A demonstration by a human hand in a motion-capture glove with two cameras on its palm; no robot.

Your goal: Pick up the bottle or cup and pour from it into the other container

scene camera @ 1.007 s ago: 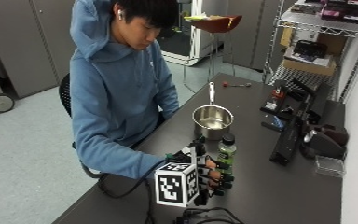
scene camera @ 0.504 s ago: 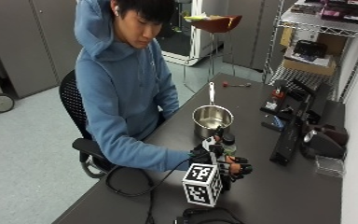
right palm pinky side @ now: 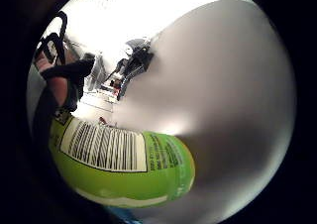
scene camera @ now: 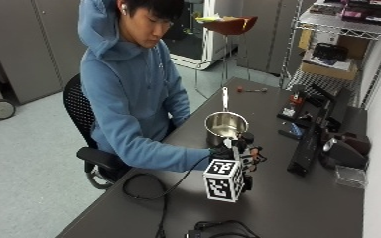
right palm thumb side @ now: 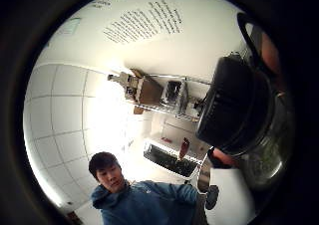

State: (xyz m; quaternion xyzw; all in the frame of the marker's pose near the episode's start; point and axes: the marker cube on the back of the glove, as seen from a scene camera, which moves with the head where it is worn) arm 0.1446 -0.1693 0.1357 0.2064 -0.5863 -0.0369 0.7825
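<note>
Right hand (scene camera: 240, 153) gripped bottle (right palm pinky side: 124, 167), upright at the worktop (scene camera: 296, 208) | pot (scene camera: 225, 125) stood just beyond hand, handle pointing away | pour judged to tip the bottle toward pot.

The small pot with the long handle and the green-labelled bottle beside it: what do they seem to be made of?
The small shiny pot with a long straight handle looks like polished metal, probably stainless steel: its wall reflects light like a mirror. The bottle with the green barcode label has a glossy printed wrap and a black cap that looks like plastic; its clear body could be plastic or glass.
</note>
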